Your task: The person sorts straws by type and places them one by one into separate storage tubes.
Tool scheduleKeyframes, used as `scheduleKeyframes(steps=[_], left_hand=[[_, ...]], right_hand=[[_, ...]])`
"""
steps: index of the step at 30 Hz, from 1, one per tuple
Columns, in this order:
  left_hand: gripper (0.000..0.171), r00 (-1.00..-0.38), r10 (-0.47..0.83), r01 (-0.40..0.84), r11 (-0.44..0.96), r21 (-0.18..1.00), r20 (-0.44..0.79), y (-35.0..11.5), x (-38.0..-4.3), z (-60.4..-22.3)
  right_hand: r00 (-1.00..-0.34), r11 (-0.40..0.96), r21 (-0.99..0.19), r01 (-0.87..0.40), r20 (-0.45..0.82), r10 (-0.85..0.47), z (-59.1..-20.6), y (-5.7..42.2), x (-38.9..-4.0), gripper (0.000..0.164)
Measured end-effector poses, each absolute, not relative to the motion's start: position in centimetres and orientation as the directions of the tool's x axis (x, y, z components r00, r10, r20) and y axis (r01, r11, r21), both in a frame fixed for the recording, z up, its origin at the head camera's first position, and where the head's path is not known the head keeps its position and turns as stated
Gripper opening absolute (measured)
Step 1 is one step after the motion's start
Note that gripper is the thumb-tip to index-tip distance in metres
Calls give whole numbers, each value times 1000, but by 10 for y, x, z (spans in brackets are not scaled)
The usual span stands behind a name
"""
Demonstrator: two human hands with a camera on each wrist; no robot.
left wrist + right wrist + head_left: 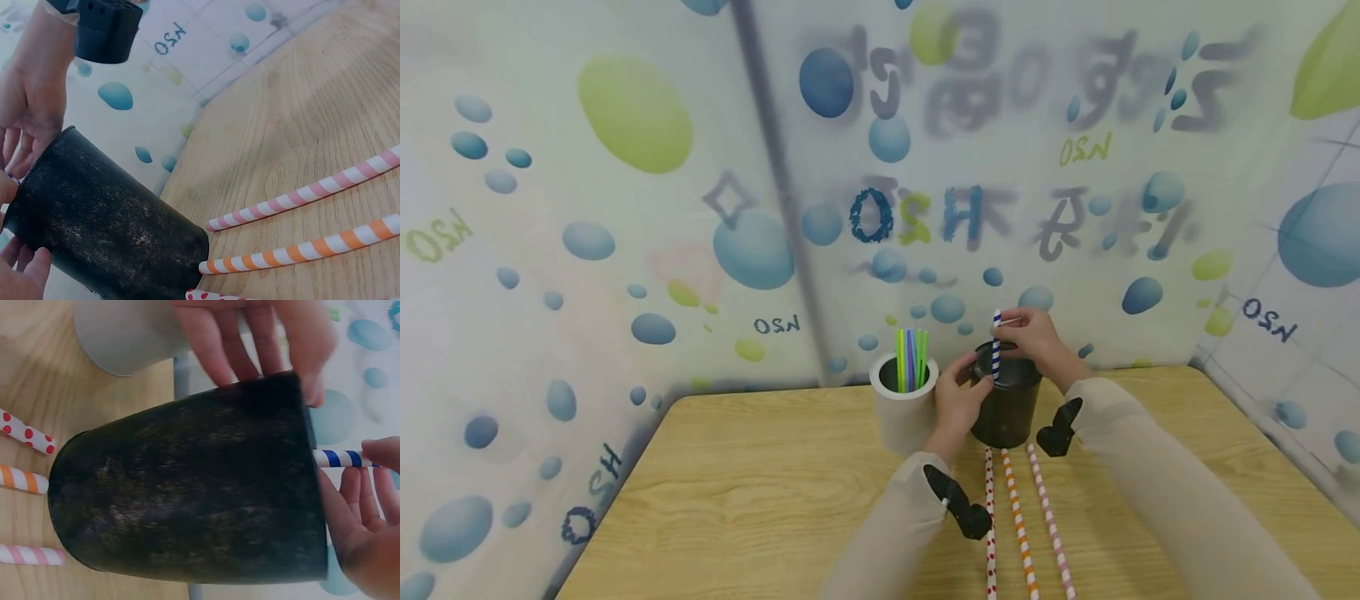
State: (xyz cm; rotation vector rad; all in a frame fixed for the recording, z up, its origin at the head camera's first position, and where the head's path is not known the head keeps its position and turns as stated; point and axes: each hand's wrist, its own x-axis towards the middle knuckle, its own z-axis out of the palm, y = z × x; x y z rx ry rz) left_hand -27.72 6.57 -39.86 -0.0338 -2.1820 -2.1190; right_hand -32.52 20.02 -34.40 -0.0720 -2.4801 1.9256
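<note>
A paper straw with blue and white stripes (996, 363) stands upright at the black pot (1004, 417), its lower part inside. My right hand (1032, 337) pinches this straw near its top, above the rim. On the pot's left side, my left hand (958, 404) grips the rim, thumb and fingers around the edge. The right wrist view shows the striped straw (337, 458) coming out of the pot's mouth between thumb and fingers. Most of the pot's inside is hidden.
Left of the black pot is a white pot (898, 425) holding several bright plastic straws (912, 358). Three paper straws lie on the wooden table (760, 483) in front: red-dotted (989, 475), orange-striped (1021, 533) and pink-striped (1051, 517). A patterned curtain (700, 317) hangs behind.
</note>
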Motion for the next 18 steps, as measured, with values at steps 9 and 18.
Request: scheduleKeyframes(steps=[9,18], left_hand=[[37,-991,-44,129,23,991,130,66,-277,-399],[37,-990,-47,131,39,991,133,65,-275,-397]], right_hand=[[-998,286,-956,60,-48,47,-353,195,-325,38],[-998,357,-932,58,-49,35,-348,192,-323,39]])
